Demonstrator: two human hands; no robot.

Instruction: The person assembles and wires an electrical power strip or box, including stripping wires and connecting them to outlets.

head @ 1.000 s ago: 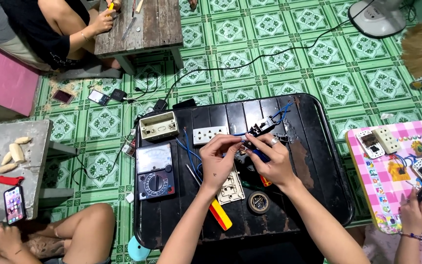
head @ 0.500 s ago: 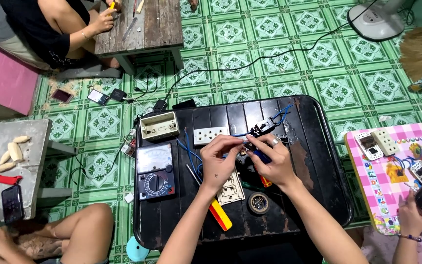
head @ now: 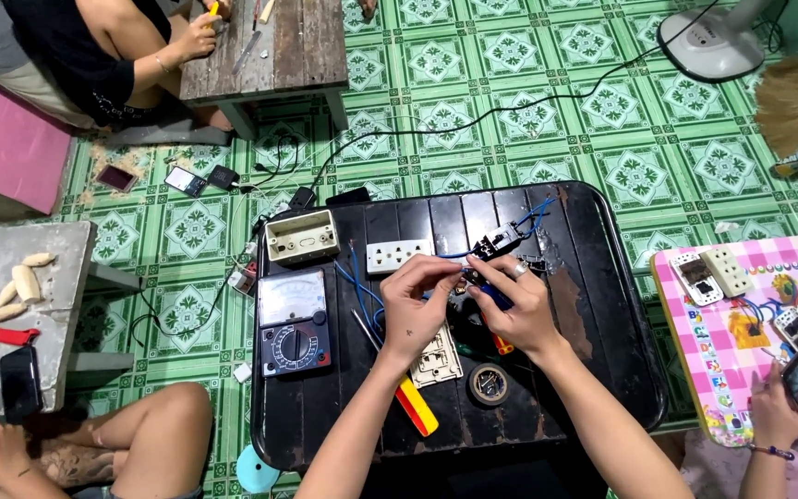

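Over a low black table (head: pixel 593 323) my left hand (head: pixel 417 310) and my right hand (head: pixel 514 305) meet, fingertips pinched together on a small dark electrical part with blue wires (head: pixel 473 270). The right hand also has a blue-handled tool (head: pixel 496 298) in its palm. A white socket outlet (head: pixel 397 256) lies just beyond my left fingers. A black switch part with blue wires (head: pixel 501 240) lies behind my right hand. Under my left wrist lies a cream switch plate (head: pixel 438 356).
On the table sit a grey analogue multimeter (head: pixel 294 322), a cream mounting box (head: pixel 302 237), a roll of black tape (head: pixel 489 383) and a red-and-yellow tool (head: pixel 415 407). Other people sit around on the green tiled floor. A pink patterned table (head: pixel 741 370) stands right, a fan (head: pixel 708 42) far right.
My hands stay at the same spot, with only slight finger movement on the small part. A person's hand with a phone at the right has shifted a little.
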